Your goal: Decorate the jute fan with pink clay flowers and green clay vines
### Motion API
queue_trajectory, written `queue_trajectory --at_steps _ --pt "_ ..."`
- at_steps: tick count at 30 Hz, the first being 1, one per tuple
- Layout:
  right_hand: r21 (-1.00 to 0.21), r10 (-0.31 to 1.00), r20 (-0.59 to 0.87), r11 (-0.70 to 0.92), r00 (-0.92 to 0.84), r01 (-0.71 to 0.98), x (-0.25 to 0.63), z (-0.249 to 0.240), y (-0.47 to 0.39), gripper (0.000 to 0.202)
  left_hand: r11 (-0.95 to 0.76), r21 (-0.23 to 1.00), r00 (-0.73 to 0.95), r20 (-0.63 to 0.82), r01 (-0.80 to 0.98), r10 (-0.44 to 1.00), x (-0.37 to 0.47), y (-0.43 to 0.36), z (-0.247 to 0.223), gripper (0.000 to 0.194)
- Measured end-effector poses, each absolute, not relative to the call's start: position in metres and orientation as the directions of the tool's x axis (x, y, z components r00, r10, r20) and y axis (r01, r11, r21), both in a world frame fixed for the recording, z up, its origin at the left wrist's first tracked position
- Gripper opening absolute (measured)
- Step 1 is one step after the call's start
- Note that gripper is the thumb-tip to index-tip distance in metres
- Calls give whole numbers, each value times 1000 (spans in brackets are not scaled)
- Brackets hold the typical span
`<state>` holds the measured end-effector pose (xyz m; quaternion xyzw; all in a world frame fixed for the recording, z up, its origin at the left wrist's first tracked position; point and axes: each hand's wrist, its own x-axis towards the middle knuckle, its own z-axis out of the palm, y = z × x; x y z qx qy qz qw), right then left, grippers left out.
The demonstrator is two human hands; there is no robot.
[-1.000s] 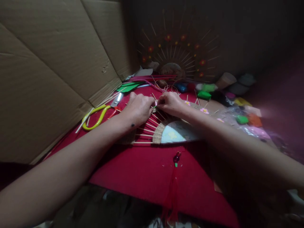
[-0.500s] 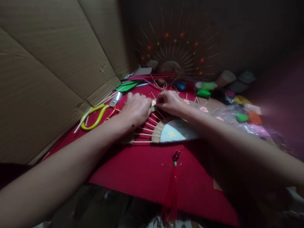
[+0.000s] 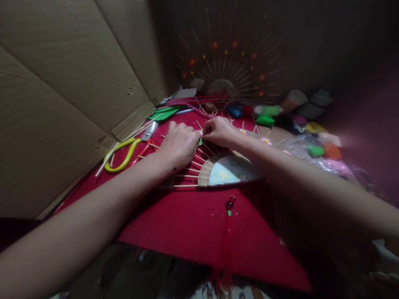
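A half-round fan (image 3: 204, 174) of thin sticks lies on red cloth, with a woven band around its light blue, flower-painted centre. Pink flowers (image 3: 266, 141) sit along its outer woven band. My left hand (image 3: 181, 143) is closed over the fan's left part, its fingertips at the outer band. Close beside them, my right hand (image 3: 220, 131) pinches at the same spot; what lies between its fingers is hidden. A small green piece (image 3: 200, 141) shows between the two hands, just below a partly covered pink flower.
Yellow-handled scissors (image 3: 127, 160) and a red-handled tool (image 3: 141, 151) lie left, by a cardboard wall (image 3: 62, 91). A red tassel (image 3: 229, 232) lies in front. Bagged coloured clay (image 3: 316, 150) is at right. Another flowered fan (image 3: 221, 85) stands behind.
Both hands stay at the same spot on the fan. The right fingertips have moved slightly closer to the left ones, covering more of the pink flower. The view has shifted a little.
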<state>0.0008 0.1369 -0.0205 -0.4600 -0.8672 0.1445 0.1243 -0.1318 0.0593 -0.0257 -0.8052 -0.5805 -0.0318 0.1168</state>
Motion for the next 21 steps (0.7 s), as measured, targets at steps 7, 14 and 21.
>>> queue_trajectory --at_steps 7,14,21 --pt "-377 858 51 490 -511 786 -3 -17 138 13 -290 -86 296 60 953 953 -133 59 -18 25" --pt "-392 849 85 509 -521 766 -5 -19 137 13 -268 -59 273 105 961 956 -136 60 -20 22" --pt "-364 850 109 517 -516 775 -6 -23 137 11 -285 -38 287 114 958 951 -136 60 -24 25"
